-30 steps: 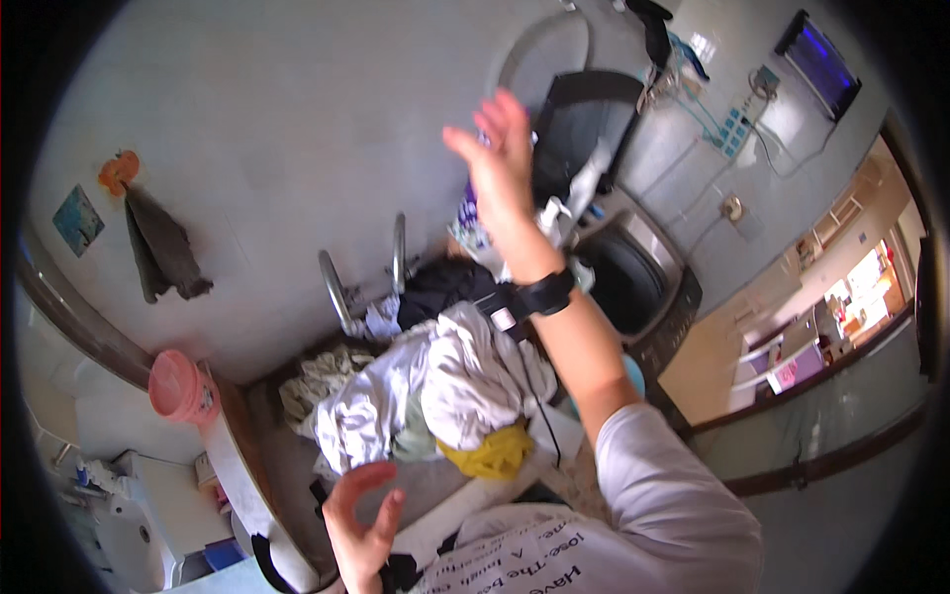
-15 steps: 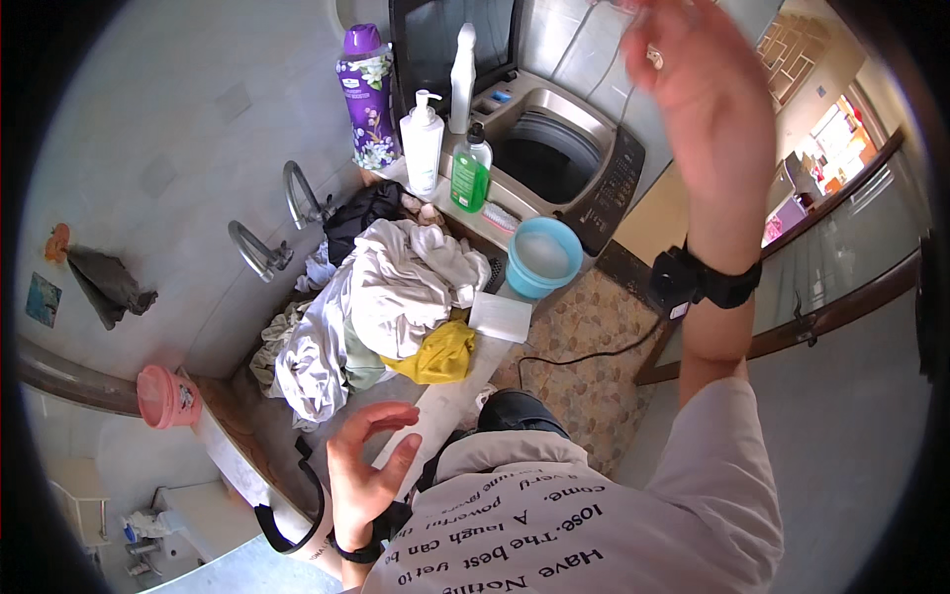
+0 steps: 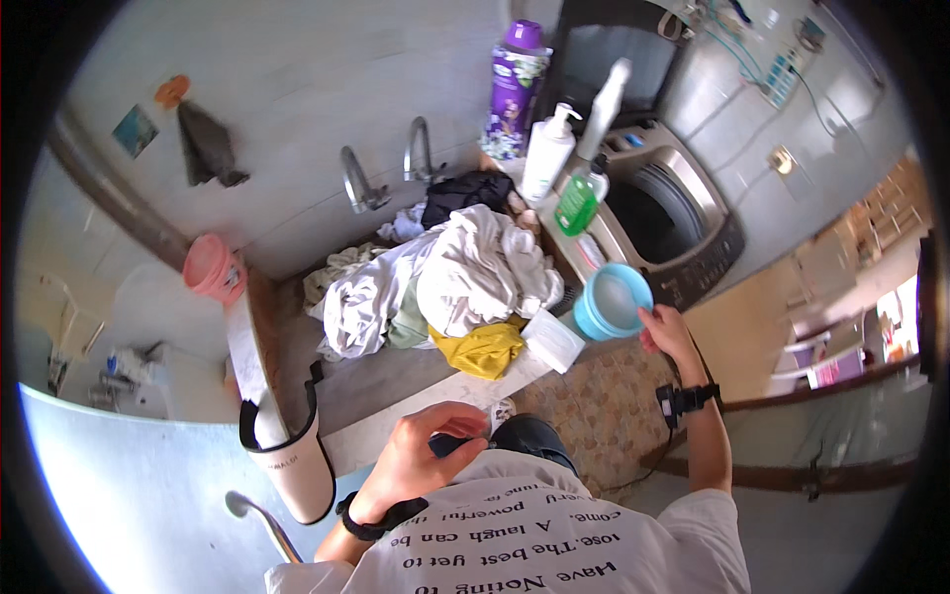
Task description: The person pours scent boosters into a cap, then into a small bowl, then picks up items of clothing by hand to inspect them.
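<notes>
Light-blue plastic, that's what my R hand [image 3: 668, 333] is at: fingers bent, tips at the R edge of a small tub [image 3: 591, 315]. Can't tell if I've got a proper grip or just contact. The tub's by the R end of the wash basin, btwn a white rectangular box [image 3: 553, 342] and the washing machine [image 3: 693, 259], w/ something whitish inside, too unclear to name. L hand [image 3: 421, 457] holds nothing: palm turned in, fingers loosely curved, gap to the thumb, up in front of my shirt [image 3: 515, 530].

Further out, the basin's got a heap: yellow cloth [image 3: 480, 351] at the near edge, white laundry [image 3: 470, 277] piled beside it, black cloth [image 3: 465, 196] at the back, under two metal taps [image 3: 362, 183]. R of those, bottles: green [image 3: 578, 205], white pump [image 3: 547, 158], tall purple one [image 3: 513, 94]. Machine's lid is up. Far L, pink bucket [image 3: 208, 267] on the basin's side wall.
</notes>
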